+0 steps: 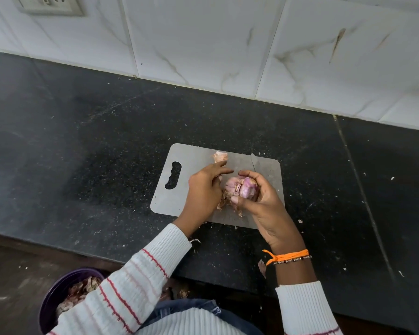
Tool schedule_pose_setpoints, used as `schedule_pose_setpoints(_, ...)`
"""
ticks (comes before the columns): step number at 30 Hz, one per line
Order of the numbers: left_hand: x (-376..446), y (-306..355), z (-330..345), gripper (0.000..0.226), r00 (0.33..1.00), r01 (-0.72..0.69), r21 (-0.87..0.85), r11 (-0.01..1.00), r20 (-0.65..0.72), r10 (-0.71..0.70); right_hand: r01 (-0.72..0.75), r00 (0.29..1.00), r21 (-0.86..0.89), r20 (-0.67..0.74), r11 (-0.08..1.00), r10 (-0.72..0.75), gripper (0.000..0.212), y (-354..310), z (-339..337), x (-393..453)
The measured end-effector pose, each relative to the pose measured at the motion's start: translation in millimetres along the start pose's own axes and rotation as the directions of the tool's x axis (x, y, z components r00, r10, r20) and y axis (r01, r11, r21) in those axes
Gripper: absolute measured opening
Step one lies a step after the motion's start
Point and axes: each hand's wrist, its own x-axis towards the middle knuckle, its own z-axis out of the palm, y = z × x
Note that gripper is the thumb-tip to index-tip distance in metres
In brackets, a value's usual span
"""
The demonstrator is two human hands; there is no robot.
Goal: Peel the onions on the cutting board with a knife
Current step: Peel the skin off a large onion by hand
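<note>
A pinkish-purple onion (243, 187) with torn, half-loose skin sits in my right hand (264, 201), whose fingers and thumb curl round it just above the grey cutting board (179, 201). Dry skin hangs from the onion's underside. My left hand (203, 189) lies against the onion's left side with its fingers stretched out over the top; its thumb is hidden. A knife blade (253, 162) pokes out past my right fingers, with the handle hidden. A cut-off onion piece (220, 157) lies at the board's far edge.
The board lies on a black speckled counter (94, 153) strewn with bits of peel, below a white tiled wall (203, 44). A purple bowl (58, 293) holding onion skins stands below the counter edge at lower left.
</note>
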Motion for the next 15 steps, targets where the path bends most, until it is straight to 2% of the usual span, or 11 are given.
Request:
schedule_pose_setpoints(2, -2, 3, -2, 0.032, 0.991, 0.128, -0.213, 0.969, 0.05, -0.12, 0.016, 0.999, 0.013, -0.038, 1.0, -0.015, 0.049, 1, 1, 0)
schedule_pose_setpoints(4, -6, 11, -6, 0.027, 0.943, 0.332, -0.495, 0.803, 0.155, -0.295, 0.013, 0.996, 0.035, -0.09, 0.999, -0.009, 0.046, 2, 1, 1)
schedule_pose_setpoints(6, -9, 16, -10, 0.028, 0.871, 0.49, -0.605, 0.627, 0.324, -0.368, -0.009, 0.986, 0.057, -0.168, 0.998, 0.018, 0.042, 3, 2, 2)
schedule_pose_setpoints(7, -11, 17, -12, 0.028, 0.841, 0.54, -0.612, 0.578, 0.411, -0.351, -0.022, 0.977, 0.066, -0.212, 0.998, 0.035, 0.04, 3, 3, 4)
schedule_pose_setpoints(9, -16, 18, -16, 0.035, 0.814, 0.557, -0.588, 0.587, 0.526, -0.245, -0.048, 0.957, 0.122, -0.277, 0.991, 0.081, 0.037, 6, 5, 6)
schedule_pose_setpoints(11, -20, 18, -14, 0.063, 0.821, 0.481, -0.548, 0.684, 0.554, -0.134, -0.078, 0.944, 0.191, -0.303, 0.978, 0.134, 0.037, 9, 6, 9)
schedule_pose_setpoints(13, -23, 18, -9, 0.079, 0.855, 0.399, -0.521, 0.754, 0.508, -0.102, -0.093, 0.938, 0.185, -0.314, 0.978, 0.148, 0.037, 10, 8, 9)
schedule_pose_setpoints(15, -24, 18, -5, 0.077, 0.895, 0.354, -0.519, 0.778, 0.429, -0.122, -0.076, 0.942, 0.166, -0.312, 0.983, 0.125, 0.03, 7, 9, 8)
